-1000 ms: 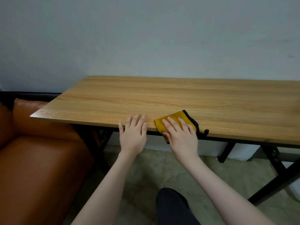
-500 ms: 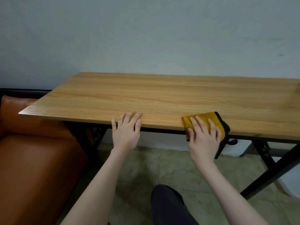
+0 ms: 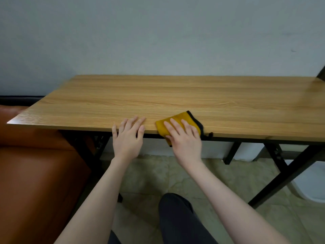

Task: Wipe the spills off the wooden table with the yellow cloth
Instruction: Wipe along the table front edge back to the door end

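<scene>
A yellow cloth (image 3: 177, 120) with a dark trim lies at the near edge of the wooden table (image 3: 175, 97), partly hanging over it. My right hand (image 3: 184, 138) presses flat on the cloth with straight fingers. Just to its left, my left hand (image 3: 127, 136) rests flat with its fingers on the table's near edge, holding nothing. I cannot make out any spill on the wood.
An orange leather sofa (image 3: 35, 173) stands at the left, beside the table's end. Black metal table legs (image 3: 284, 176) cross below at the right, with a white object (image 3: 311, 185) on the tiled floor. A grey wall backs the table. My dark-clad knee (image 3: 177, 213) is below.
My right hand slid the cloth back to the left along the near edge, closer to my left hand. The left hand stayed on the edge.
</scene>
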